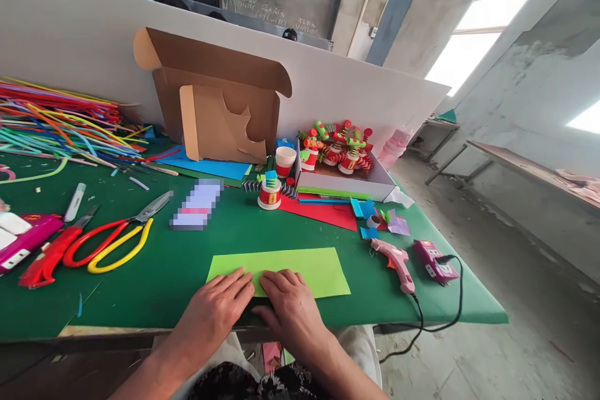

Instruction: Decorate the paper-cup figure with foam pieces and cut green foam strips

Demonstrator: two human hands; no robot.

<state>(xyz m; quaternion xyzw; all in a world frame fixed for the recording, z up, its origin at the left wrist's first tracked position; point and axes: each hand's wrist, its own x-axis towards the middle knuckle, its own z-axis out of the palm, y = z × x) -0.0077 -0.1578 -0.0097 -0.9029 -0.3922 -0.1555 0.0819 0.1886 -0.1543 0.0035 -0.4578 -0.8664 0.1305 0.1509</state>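
Note:
A light green sheet of paper lies on the green tabletop near its front edge. My left hand rests on the paper's lower left part, fingers stretched out flat. Beside it my right hand presses on the lower middle of the sheet, fingers flat and the thumb held apart, toward the table edge. Neither hand grips anything. Beyond the paper stands a red and white paper cup figure with folded black paper strips at its sides.
Scissors, a red-handled cutter and colourful pipe cleaners lie left. A pink glue gun is at right, near a purple power block. Behind are a cardboard box and a tray of finished figures.

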